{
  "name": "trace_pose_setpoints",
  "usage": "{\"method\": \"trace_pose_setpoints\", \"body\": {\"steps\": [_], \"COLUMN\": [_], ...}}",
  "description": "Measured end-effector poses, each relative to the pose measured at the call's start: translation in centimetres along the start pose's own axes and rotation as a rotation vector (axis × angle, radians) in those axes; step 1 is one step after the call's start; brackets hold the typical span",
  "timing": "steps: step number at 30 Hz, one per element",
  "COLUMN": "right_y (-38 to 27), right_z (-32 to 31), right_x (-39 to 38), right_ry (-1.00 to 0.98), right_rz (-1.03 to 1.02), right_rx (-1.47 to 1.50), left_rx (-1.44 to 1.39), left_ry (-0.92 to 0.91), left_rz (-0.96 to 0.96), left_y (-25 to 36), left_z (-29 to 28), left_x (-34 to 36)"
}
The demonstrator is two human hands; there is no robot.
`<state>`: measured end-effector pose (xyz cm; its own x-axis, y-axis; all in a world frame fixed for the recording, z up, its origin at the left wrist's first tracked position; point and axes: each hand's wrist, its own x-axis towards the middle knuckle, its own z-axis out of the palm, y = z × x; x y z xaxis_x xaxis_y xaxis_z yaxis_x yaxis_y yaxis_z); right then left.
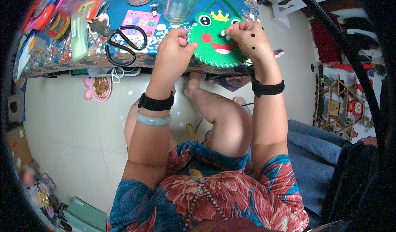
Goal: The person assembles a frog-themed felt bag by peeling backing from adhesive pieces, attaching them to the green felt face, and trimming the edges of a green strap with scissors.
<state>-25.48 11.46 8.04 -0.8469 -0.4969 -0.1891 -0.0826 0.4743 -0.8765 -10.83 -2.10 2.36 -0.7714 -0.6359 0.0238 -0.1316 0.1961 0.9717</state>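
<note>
Our left hand (175,52) curls half-open, holding nothing visible, at the 9 o'clock edge of the green frog bag (201,37) on our table (119,7); our right hand (251,39) bunches at 3 o'clock, its grip unclear. Scissors (109,32) lie farther toward 9 o'clock.

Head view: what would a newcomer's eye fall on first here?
First, the bright green frog-faced bag with its yellow crown, near the table's front edge, the left hand at its left side and the right hand over its right. Next, the black-handled scissors to the left on the blue patterned tablecloth. Then the pink bowl of brown bits on the floor, lower left.
</note>
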Motion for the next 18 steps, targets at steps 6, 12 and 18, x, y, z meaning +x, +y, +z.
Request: {"method": "trace_pose_setpoints", "body": {"steps": [6, 12, 18], "right_y": [-1.4, -2.6, -2.3], "right_z": [0.4, 1.3, 1.0], "right_x": [-0.9, -1.7, -1.1], "right_ry": [-0.061, -0.130, -0.127], "right_rz": [-0.023, -0.037, -0.123], "right_rx": [0.011, -0.033, -0.167], "left_rx": [-0.064, -0.242, -0.221], "left_ry": [-0.047, -0.044, -0.068], "left_rz": [-0.134, -0.199, -0.141], "left_y": [-1.3, -1.0, -1.6], "left_z": [0.1, 0.4, 0.7], "left_x": [0.5, 0.3, 0.6]}}
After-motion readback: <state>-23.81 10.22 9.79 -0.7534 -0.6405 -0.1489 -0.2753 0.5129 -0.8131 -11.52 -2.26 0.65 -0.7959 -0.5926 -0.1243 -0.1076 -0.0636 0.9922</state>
